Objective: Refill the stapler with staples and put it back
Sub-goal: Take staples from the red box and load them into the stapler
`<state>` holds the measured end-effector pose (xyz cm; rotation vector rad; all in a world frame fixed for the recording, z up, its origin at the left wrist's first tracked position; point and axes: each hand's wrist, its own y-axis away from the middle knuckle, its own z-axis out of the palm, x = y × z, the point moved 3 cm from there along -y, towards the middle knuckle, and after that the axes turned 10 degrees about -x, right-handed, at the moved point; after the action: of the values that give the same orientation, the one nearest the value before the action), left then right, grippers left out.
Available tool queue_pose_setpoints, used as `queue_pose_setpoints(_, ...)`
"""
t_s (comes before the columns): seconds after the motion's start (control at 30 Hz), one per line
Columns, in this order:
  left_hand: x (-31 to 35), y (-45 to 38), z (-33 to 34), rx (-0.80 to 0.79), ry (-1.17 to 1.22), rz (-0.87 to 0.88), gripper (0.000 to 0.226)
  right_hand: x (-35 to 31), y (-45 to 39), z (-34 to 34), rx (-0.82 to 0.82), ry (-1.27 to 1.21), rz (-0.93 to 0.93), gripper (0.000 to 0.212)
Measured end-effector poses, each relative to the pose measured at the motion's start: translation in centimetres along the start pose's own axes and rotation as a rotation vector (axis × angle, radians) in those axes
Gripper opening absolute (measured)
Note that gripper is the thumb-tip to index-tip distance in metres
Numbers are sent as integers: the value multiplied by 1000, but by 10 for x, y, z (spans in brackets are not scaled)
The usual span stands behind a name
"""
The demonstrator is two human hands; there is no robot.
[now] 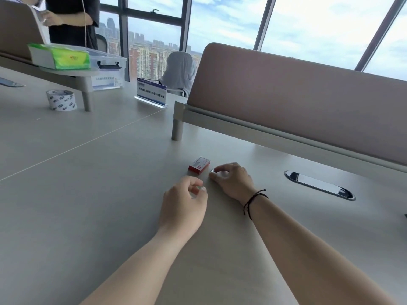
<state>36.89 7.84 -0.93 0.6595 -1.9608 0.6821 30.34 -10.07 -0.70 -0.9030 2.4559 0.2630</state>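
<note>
A small red and white staple box [199, 165] lies flat on the grey desk [110, 194], just beyond my hands. My right hand [231, 179] rests on the desk to the right of the box, its fingers curled around a small silvery staple strip [212, 171] that pokes out at the fingertips. My left hand [185, 197] hovers close in front of the box with thumb and forefinger pinched together; something pale shows inside the curl, too hidden to name. No stapler is in view.
A brown desk divider [297, 102] stands behind the box on a grey post [177, 128]. A cable slot [319, 185] is set into the desk at right. A tape roll [61, 100], a sign holder [151, 91], a tissue pack [59, 56] and a standing person [70, 18] are at far left.
</note>
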Motion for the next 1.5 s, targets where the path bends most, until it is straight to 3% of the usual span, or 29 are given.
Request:
queue_pose_setpoints(0.23, 4, 5, 1, -22, -39, 59, 21, -7, 48, -11, -202, -516, 52, 29)
queue_pose_setpoints(0.37, 19, 16, 0, -32, -58, 181, 33, -11, 93, -24, -292, -762, 11, 28)
queue_pose_setpoints(0.6, 71, 61, -2, -56, -201, 623, 21, 2, 178, -52, -315, -978, -11, 26)
queue_pose_setpoints(0.77, 105, 107, -3, -157, -195, 777, 18, 14, 236, -69, -302, -1037, -58, 41)
queue_pose_setpoints(0.87, 129, 133, 0, -190, -218, 857, 14, 22, 269, -79, -283, -1113, -66, 33)
queue_pose_setpoints(1.03, 149, 173, 10, -262, -205, 918, 15, 38, 315, -90, -149, -968, -50, 46)
queue_pose_setpoints(1.23, 150, 211, 15, -356, -195, 880, 15, 45, 359, -96, 29, -715, -112, 42)
queue_pose_setpoints(1.37, 145, 231, 21, -524, -206, 858, 22, 59, 386, -93, 161, -576, -124, 30)
queue_pose_setpoints(1.5, 138, 247, 25, -646, -196, 761, 37, 70, 407, -85, 119, -480, -80, 8)
